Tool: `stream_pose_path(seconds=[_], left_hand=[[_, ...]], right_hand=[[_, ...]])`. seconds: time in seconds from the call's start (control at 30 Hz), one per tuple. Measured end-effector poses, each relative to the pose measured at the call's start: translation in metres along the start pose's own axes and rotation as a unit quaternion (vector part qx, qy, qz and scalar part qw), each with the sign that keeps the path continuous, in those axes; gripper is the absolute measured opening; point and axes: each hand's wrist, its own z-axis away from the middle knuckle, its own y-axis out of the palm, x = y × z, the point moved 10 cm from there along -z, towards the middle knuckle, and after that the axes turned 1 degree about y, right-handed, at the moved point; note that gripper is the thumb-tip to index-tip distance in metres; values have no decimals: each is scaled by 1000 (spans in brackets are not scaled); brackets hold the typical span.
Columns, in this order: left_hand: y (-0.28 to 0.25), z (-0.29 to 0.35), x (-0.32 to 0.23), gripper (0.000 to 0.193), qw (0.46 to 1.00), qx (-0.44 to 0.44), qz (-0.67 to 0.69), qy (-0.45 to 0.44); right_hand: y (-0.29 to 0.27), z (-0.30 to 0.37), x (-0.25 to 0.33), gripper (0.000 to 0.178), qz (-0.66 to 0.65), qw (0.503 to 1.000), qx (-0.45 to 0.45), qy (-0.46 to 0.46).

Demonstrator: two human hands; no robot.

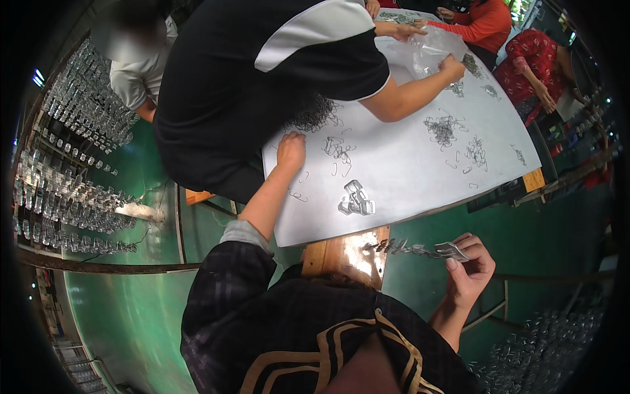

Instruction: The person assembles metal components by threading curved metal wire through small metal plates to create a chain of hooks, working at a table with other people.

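Note:
My right hand [470, 266] pinches a flat, shiny metal piece [451, 251] between thumb and fingers, right of the table's front edge. From it a chain of small linked metal pieces [401, 247] trails left across the wooden bench [348, 261]. My left hand [292, 152] is at the table's left side, its fingers curled closed beside a dark pile of wire hooks [315, 115]; whatever it holds is hidden. On the white tabletop [407, 190] lie a small heap of bent metal pieces [356, 199] and loose wire hooks [338, 151].
A co-worker in a black and white shirt [216, 98] leans over the table, both hands at a clear plastic bag [430, 51]. More hook piles [445, 130] lie to the right. Other people work at the far side. Racks of hanging metal pieces [75, 190] stand left.

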Motion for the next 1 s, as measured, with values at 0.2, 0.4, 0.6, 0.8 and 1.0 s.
stream_pose_path(seconds=[0.2, 0.4, 0.6, 0.8, 1.0], left_hand=[[10, -28, 20, 22, 994, -61, -94, 1], [28, -23, 3, 12, 995, 88, 14, 37], [-5, -2, -13, 15, 962, 77, 259, -29], [7, 35, -18, 11, 953, 43, 291, -73], [8, 50, -17, 13, 928, 56, 351, -110]], right_hand=[[9, 2, 4, 16, 1, 1000, 0, 11], [6, 7, 9, 16, 16, 1000, -11, 4], [1, 10, 5, 14, 15, 1000, -15, 18], [3, 13, -2, 14, 16, 999, -7, 32], [4, 17, -6, 13, 7, 998, -1, 57]])
